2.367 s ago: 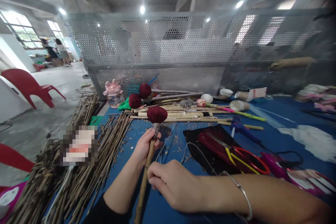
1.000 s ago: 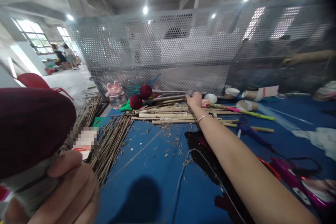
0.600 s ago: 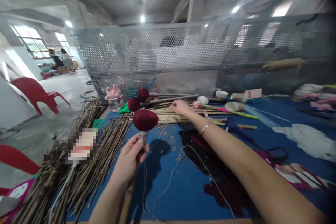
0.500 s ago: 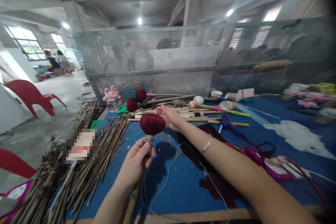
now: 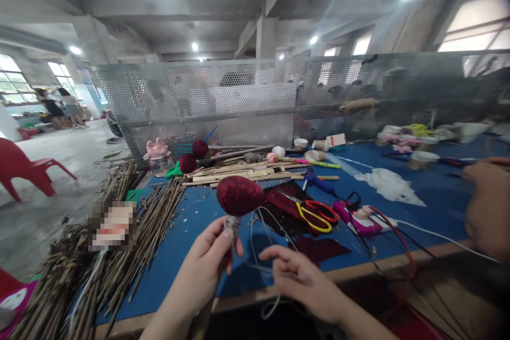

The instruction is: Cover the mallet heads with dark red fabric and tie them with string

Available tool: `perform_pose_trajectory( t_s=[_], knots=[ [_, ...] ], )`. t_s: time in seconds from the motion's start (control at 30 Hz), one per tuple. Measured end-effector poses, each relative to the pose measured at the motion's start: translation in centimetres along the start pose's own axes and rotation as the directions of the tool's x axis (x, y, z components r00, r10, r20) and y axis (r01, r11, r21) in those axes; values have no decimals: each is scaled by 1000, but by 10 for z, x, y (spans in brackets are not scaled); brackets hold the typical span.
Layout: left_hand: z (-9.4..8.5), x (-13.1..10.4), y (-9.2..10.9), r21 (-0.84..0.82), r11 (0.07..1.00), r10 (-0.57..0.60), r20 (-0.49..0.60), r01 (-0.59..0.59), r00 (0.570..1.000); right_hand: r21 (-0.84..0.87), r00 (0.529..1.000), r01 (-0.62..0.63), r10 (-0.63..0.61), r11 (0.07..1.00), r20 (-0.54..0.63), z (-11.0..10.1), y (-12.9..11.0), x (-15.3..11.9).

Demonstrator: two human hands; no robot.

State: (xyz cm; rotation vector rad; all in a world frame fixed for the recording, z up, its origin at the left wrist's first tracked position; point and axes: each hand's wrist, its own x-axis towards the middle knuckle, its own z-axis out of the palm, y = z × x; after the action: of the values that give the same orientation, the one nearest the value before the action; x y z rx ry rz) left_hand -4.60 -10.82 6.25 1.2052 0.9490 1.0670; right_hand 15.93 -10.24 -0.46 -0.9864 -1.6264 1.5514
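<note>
My left hand (image 5: 217, 247) is closed around a stick just below a dark red fabric-wrapped head (image 5: 240, 195), whose neck is bound with pale string. Down to the right, my right hand (image 5: 295, 276) has its fingers curled on a thin pale string (image 5: 261, 266), which runs toward the stick and hangs in a loop below. Behind my right hand, scissors (image 5: 316, 216) with yellow and red handles lie on dark red and black cloth (image 5: 283, 199).
Bundled twigs (image 5: 147, 228) cover the left of the blue table (image 5: 191, 228). Behind are two more dark red balls (image 5: 188, 162), sticks and a glue gun (image 5: 321, 181). A purple power strip (image 5: 358, 220) lies right; another person's hand (image 5: 490, 212) shows at the far right.
My right hand has come back from beyond the red head to the near right, now with string in its fingers. The view has turned right, bringing the scissors and another person's hand into sight.
</note>
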Motion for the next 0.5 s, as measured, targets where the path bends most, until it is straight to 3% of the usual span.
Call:
perform_pose_trajectory(
  t_s=[0.07,0.1,0.2,0.27,0.3,0.37,0.43,0.5],
  knots=[
    [-9,-4,6,-9,999,43,-74,-44,996,-207,986,26,-58,978,-153,-22,-4,-8],
    [-14,-6,8,-20,998,59,-108,-61,992,-336,986,19,-74,942,-151,-33,-7,-12],
    [-23,-10,12,-21,998,49,-169,-53,984,-699,986,-87,-40,709,-163,-55,-23,-26],
    [-21,-9,8,14,1000,14,-173,-12,985,-755,963,-154,-75,638,-259,-55,-36,-30],
    [-17,-7,5,36,999,-2,-165,8,986,-710,951,-140,-106,690,-291,-50,-41,-29],
    [-5,-1,-3,95,995,-3,-144,16,990,-486,952,2,-151,874,-267,-34,-47,-17],
    [8,8,-8,212,976,77,-140,-46,987,-137,974,154,-173,979,-146,-15,-46,5],
    [17,17,-10,367,919,208,-145,-143,967,116,981,175,-183,978,59,-2,-40,31]
  ],
)
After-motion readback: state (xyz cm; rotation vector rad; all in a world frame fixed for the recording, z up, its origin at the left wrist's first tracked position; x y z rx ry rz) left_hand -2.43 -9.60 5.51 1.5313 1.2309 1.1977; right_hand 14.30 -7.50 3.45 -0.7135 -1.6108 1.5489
